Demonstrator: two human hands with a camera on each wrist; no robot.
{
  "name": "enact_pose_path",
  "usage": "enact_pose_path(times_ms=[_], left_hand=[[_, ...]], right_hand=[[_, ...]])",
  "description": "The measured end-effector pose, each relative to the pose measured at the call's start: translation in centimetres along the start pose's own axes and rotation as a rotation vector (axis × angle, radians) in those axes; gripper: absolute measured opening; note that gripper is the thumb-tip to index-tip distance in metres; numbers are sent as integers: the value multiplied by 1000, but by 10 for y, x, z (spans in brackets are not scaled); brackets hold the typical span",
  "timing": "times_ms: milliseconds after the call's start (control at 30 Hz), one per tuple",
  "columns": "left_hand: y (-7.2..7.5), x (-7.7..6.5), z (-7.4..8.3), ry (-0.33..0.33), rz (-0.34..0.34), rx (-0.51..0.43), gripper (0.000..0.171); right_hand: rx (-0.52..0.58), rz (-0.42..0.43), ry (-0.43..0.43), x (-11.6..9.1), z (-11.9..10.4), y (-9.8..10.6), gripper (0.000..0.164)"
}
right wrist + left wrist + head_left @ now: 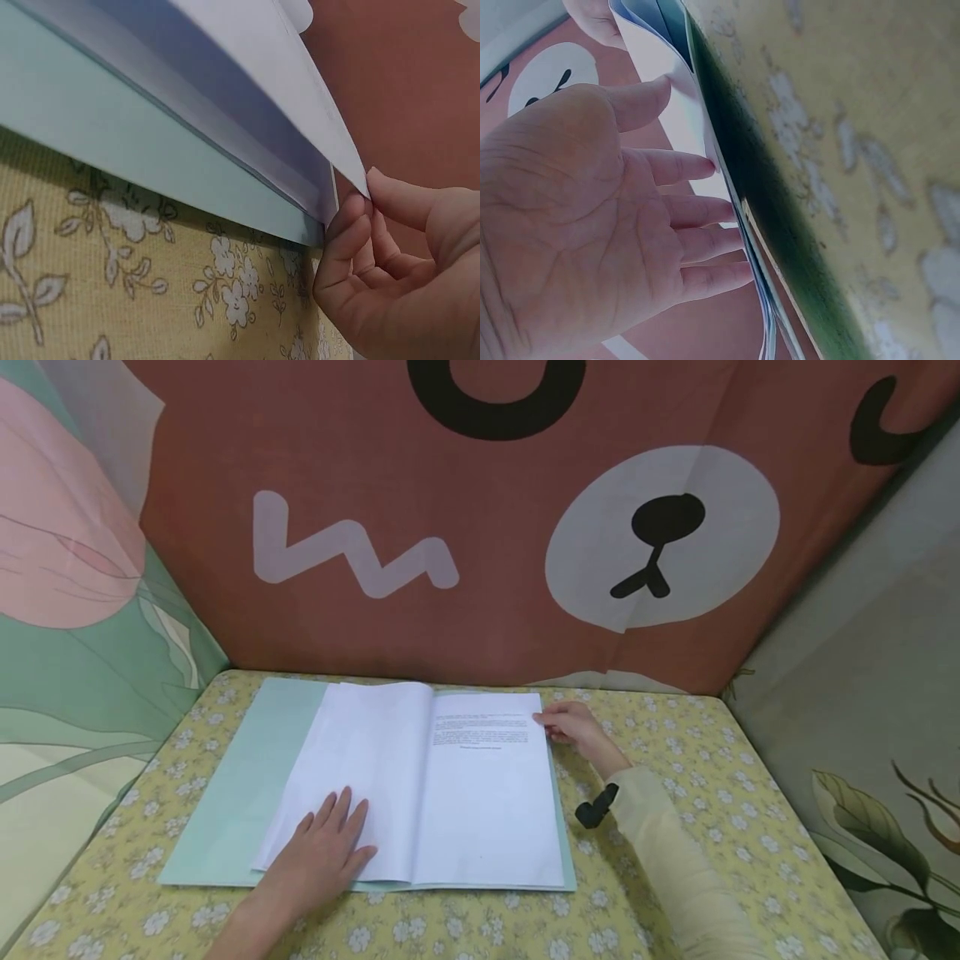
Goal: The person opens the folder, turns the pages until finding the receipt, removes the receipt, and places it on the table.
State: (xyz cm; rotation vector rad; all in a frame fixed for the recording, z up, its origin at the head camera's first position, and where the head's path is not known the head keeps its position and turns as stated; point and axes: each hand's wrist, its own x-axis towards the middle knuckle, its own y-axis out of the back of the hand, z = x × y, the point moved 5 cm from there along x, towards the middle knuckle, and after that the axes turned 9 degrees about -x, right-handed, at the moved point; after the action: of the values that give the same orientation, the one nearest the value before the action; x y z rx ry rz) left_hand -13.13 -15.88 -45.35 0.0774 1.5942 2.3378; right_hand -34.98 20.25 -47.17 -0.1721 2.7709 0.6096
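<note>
A document with a pale green cover (232, 793) lies spread on the table. Its left page (367, 743) shows blank; the right page (487, 814) carries a few lines of small print near the top. My left hand (318, 852) rests on the lower left page, fingers straight and spread; the left wrist view shows its open palm and fingertips against the paper. At the right page's upper outer edge, my right hand (581, 731) pinches the sheet between thumb and fingers. In the right wrist view that sheet (300, 112) is lifted, with a gap above the sheets beneath.
A yellow floral cloth (675, 760) covers the table. Behind it hangs a brown fabric wall (495, 627) with a bear's face, and patterned fabric sides stand left and right. A black device (597, 806) sits at the right sleeve's cuff.
</note>
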Motion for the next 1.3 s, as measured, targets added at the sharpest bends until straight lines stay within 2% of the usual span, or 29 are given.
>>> enact_pose_path(times_ms=[133, 333, 600, 767, 867, 1100, 1300], left_hand=[[0, 0, 0, -7, 5, 5, 63], [-1, -1, -1, -15, 9, -5, 62], [-1, -1, -1, -7, 3, -5, 62], [-1, 0, -1, 0, -2, -3, 63], [0, 0, -1, -8, 2, 3, 63], [1, 0, -2, -4, -5, -4, 62], [1, -1, 0, -8, -6, -10, 62]], right_hand=[[-3, -2, -8, 1, 0, 0, 24], [-26, 10, -32, 0, -2, 0, 22], [-64, 20, -17, -2, -7, -2, 18], [-119, 31, 18, -5, -14, -2, 16], [-153, 67, 47, -6, -18, 0, 18], [-225, 147, 166, -6, -22, 1, 17], [-272, 196, 179, -9, -22, 0, 14]])
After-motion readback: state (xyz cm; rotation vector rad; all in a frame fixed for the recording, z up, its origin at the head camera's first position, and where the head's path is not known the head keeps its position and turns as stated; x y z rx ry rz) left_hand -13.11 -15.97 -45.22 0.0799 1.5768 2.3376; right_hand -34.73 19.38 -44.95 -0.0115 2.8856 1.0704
